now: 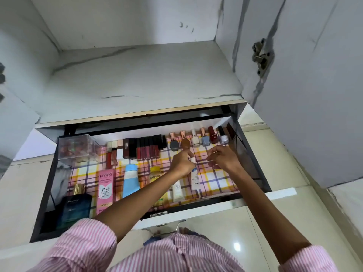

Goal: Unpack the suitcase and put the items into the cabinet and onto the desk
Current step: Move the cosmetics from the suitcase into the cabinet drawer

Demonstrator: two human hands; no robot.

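**White tube at the left hand's fingertips, in the open drawer**

White with dark print, the tube (195, 180) sits right of the middle of the drawer (253, 163). Its long axis runs front to back and its capped end points at the back wall. The left hand (181, 161) pinches that capped end between curled fingers and thumb. I cannot tell whether the tube's lower end touches the checked liner (216, 179).

The right hand (223, 157) hovers just beside it, fingers loosely curled with nothing visible in them.

Just beyond both hands, a row of nail polish bottles (205, 139) lines the back wall. Lip glosses (146, 149) lie to their left.

Under the left forearm lie a yellow-capped bottle (156, 173) and a cream tube (177, 190). Further left are a blue-and-white tube (131, 179), a pink Pond's tube (106, 185), a dark blue perfume bottle (75, 207) and a clear box (77, 148).
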